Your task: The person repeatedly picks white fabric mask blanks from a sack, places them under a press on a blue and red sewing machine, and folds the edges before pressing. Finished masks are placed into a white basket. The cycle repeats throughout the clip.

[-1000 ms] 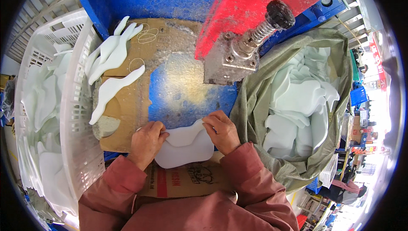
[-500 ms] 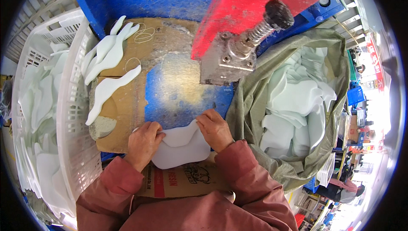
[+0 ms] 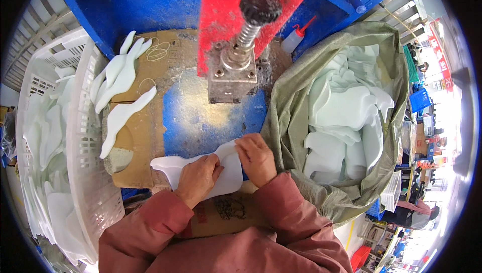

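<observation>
A thin white curved piece (image 3: 228, 179), wide in the middle with a narrow tail to the left, is held in front of my body. My left hand (image 3: 197, 180) is closed over its middle, thumb and fingers pinching the upper edge. At the right end, my right hand (image 3: 257, 160) grips the piece's tip with bent fingers. Just beyond both hands lies the blue, worn work surface (image 3: 175, 127) with a pale dusty patch. Above that surface is the metal head (image 3: 231, 84) of a red press arm (image 3: 216, 27).
Several white wavy strips (image 3: 125, 115) lie on cardboard (image 3: 145, 150) at the left, beside thin wire loops. A white basket (image 3: 88, 172) full of white pieces stands far left. An olive sack (image 3: 286, 122) of white pieces is at the right. Behind is a red-capped bottle (image 3: 292, 41).
My left hand has moved rightward from the piece's left end to its middle, uncovering the left tail. The red arm and its head now appear further left, and the red-capped bottle has come into view.
</observation>
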Demonstrator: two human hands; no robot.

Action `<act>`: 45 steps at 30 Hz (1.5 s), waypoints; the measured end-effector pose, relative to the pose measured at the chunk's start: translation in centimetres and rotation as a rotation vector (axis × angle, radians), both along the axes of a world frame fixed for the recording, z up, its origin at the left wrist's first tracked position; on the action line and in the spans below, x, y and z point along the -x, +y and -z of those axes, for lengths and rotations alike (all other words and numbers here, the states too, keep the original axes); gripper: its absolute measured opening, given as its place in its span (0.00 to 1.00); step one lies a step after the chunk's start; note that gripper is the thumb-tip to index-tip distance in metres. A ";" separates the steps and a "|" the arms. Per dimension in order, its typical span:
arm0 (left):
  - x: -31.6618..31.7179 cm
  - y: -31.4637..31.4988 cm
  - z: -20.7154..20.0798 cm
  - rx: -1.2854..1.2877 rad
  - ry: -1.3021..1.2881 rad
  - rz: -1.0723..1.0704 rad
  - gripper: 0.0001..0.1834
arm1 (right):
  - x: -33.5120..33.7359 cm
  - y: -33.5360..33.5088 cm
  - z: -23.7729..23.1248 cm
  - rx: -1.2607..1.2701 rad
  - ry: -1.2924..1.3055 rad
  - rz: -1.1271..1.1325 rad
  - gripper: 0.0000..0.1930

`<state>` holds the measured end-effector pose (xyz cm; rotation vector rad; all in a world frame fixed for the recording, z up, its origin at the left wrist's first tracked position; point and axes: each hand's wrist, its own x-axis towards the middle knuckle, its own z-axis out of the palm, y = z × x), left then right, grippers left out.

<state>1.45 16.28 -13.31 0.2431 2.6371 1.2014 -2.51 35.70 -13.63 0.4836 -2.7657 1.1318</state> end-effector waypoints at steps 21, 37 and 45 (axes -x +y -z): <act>-0.5 0.2 0.2 -0.074 -0.029 -0.091 0.10 | 0.7 1.1 1.2 0.233 -0.240 0.172 0.05; -0.8 0.1 2.2 -0.136 -0.015 -0.051 0.09 | 2.7 2.6 1.9 -0.205 -0.241 0.035 0.07; -1.0 -0.1 4.2 -0.139 0.084 -0.030 0.15 | 3.5 2.9 -0.2 0.152 -0.652 0.027 0.12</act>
